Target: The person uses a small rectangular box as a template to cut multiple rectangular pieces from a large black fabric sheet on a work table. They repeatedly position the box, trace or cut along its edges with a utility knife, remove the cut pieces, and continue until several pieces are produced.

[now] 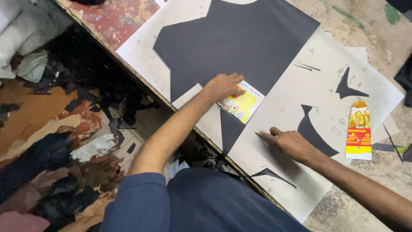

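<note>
Grip first: the left hand [223, 86] lies flat with its fingers pressed together on a small yellow-and-white card [243, 103], pinning it to the worktop rather than pinching it. The card sits on the lower edge of a large black fabric piece [240, 38], one corner pointing toward the person, its long axis running slantwise from lower left to upper right. It lies directly under and just beyond the fingertips of that hand, so the left hand is clearly the nearer of the two.

The right hand [289, 144] rests apart from the card, lower and to the right, on the pale paper sheet [300, 90] that covers the worktop. Its fingers are drawn together with the forefinger stretched out toward the card's side, the tip touching the sheet just by a thin dark mark. Whether something slim, such as chalk or a blade, is held under those fingers cannot be made out. A curved black offcut [313, 133] lies just beside this hand, partly behind its knuckles.

Farther right, well apart from both hands, a flattened yellow-and-red carton [358, 131] lies lengthwise up and down the frame. Smaller black scraps are scattered over the sheet. Left of the worktop edge, a heap of cloth scraps [56, 141] fills the floor, dark and hard to sort out. The fabric piece is cut off at the top of the frame.
</note>
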